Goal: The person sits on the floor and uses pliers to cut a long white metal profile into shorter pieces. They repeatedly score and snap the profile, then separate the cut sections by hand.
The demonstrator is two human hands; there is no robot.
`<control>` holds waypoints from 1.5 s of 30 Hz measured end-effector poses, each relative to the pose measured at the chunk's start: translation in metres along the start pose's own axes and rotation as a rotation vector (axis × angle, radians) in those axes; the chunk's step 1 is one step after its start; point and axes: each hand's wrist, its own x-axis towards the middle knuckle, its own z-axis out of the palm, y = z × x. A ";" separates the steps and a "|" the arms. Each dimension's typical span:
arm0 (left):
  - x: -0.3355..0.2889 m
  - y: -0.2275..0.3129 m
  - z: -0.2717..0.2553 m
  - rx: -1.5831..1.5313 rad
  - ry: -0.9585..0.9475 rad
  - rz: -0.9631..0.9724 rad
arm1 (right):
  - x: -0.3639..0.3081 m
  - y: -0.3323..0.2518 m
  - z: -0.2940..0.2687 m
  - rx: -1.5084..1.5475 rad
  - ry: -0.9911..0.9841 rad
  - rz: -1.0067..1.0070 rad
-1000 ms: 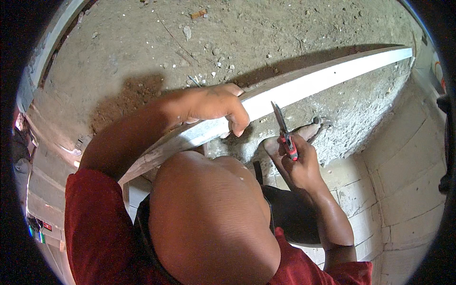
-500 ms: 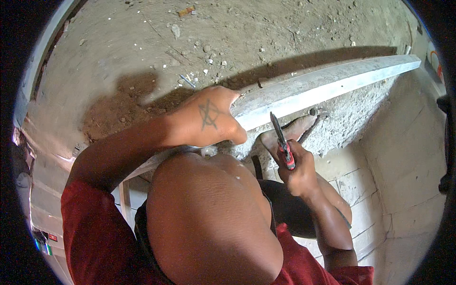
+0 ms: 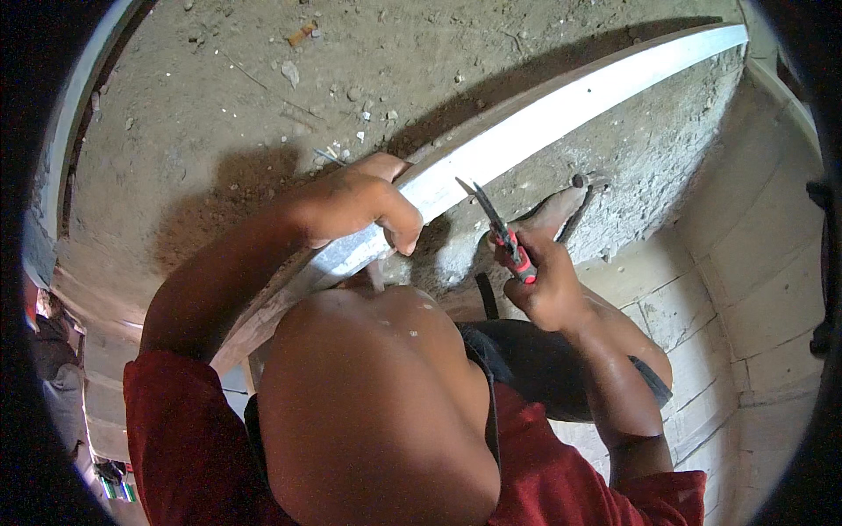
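A long, pale grey-white bar (image 3: 544, 114) runs slantwise from beside my left knee up to the far right. One small dark spot marks its lit face. My left hand (image 3: 373, 206) is closed over the bar, thumb on the near side and the other fingers mostly hidden behind it. In my right hand (image 3: 548, 280) are red-and-black-handled snips (image 3: 504, 230) with two narrow dark blades. The blades stand slightly apart, pointing up and left toward the bar; a gap seems to separate their tips from its near edge.
Dirt ground (image 3: 351, 53) strewn with pebbles and scraps lies beyond the bar. My bare foot (image 3: 561, 210) rests on the near side, and my bent knee (image 3: 368, 351) fills the lower middle. A pale block wall (image 3: 772, 289) rises at the right.
The bar has tilted, its lit face now turned more toward me. My left hand has rolled over with it. My right hand has moved up and left, and the snips' blades have parted.
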 end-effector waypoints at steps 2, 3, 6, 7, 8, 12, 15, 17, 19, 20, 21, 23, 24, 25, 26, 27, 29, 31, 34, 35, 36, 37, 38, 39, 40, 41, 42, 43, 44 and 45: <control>0.002 -0.007 -0.003 -0.122 -0.050 -0.056 | 0.003 0.000 -0.002 0.101 -0.034 -0.046; 0.002 -0.009 -0.003 -0.213 -0.069 -0.112 | 0.003 -0.001 -0.004 0.081 -0.045 -0.035; 0.003 -0.010 -0.004 -0.314 -0.166 -0.043 | 0.001 0.000 -0.008 0.024 -0.069 -0.048; 0.004 -0.010 -0.004 -0.334 -0.171 -0.070 | 0.001 0.001 -0.010 0.006 -0.072 -0.039; 0.005 -0.009 -0.003 -0.364 -0.174 -0.090 | 0.001 0.001 -0.011 -0.010 -0.080 -0.026; 0.005 -0.007 -0.005 -0.402 -0.224 -0.042 | 0.004 0.003 -0.011 -0.047 -0.043 -0.010; 0.003 -0.006 -0.005 -0.406 -0.201 -0.049 | 0.006 0.001 -0.009 -0.054 0.015 -0.065; 0.003 -0.005 -0.005 -0.368 -0.183 -0.054 | 0.006 -0.002 -0.009 -0.075 0.005 0.001; 0.002 -0.004 -0.007 -0.336 -0.181 -0.052 | 0.007 -0.005 -0.009 -0.106 0.004 0.013; 0.002 -0.003 -0.008 -0.324 -0.185 -0.047 | 0.008 -0.006 -0.009 -0.126 0.007 -0.008; 0.002 -0.003 -0.009 -0.314 -0.188 -0.042 | 0.009 -0.007 -0.009 -0.152 0.006 -0.021; 0.001 -0.003 -0.010 -0.288 -0.148 -0.060 | 0.011 -0.008 -0.009 -0.126 0.022 -0.076; 0.000 -0.002 -0.011 -0.289 -0.139 -0.067 | 0.011 -0.007 -0.008 -0.127 0.022 -0.086; 0.000 -0.002 -0.011 -0.273 -0.118 -0.086 | 0.012 -0.007 -0.008 -0.110 0.021 -0.099; 0.000 -0.002 -0.011 -0.271 -0.108 -0.103 | 0.012 -0.007 -0.008 -0.104 0.015 -0.098; 0.000 -0.002 -0.011 -0.268 -0.100 -0.119 | 0.012 -0.007 -0.008 -0.111 0.010 -0.079; 0.000 0.000 -0.012 -0.311 -0.182 -0.124 | 0.012 -0.007 -0.007 -0.127 0.020 -0.093; 0.001 0.002 -0.012 -0.300 -0.184 -0.125 | 0.012 -0.008 -0.006 -0.129 0.030 -0.084; 0.000 0.006 -0.012 -0.195 -0.113 -0.113 | 0.011 -0.010 -0.005 -0.099 0.027 -0.043; -0.001 0.007 -0.013 -0.148 -0.129 -0.102 | 0.010 -0.011 -0.004 -0.094 0.024 -0.012; -0.001 0.008 -0.012 -0.094 -0.122 -0.107 | 0.009 -0.011 -0.004 -0.093 0.019 0.024; -0.001 0.008 -0.011 -0.057 -0.079 -0.083 | 0.007 -0.011 -0.004 -0.074 0.031 0.025; -0.003 0.008 -0.006 -0.017 -0.012 -0.075 | 0.005 -0.011 -0.004 -0.060 0.040 0.032; -0.004 0.007 -0.002 0.016 0.043 -0.069 | 0.003 -0.010 -0.003 -0.055 0.045 0.038; -0.006 0.006 0.000 0.123 0.056 0.003 | 0.000 -0.010 -0.002 -0.038 0.031 0.062; -0.008 0.006 0.003 0.224 0.061 0.073 | -0.002 -0.009 0.000 -0.031 0.013 0.080; -0.009 0.005 0.005 0.310 0.072 0.080 | -0.003 -0.008 0.001 -0.024 -0.002 0.098; -0.010 0.005 0.008 0.296 0.093 0.106 | -0.005 -0.007 0.004 -0.050 0.022 0.048; -0.012 0.005 0.010 0.266 0.122 0.065 | -0.007 -0.007 0.006 -0.078 0.045 -0.003; -0.012 0.005 0.012 0.236 0.157 0.041 | -0.008 -0.006 0.008 -0.106 0.070 -0.058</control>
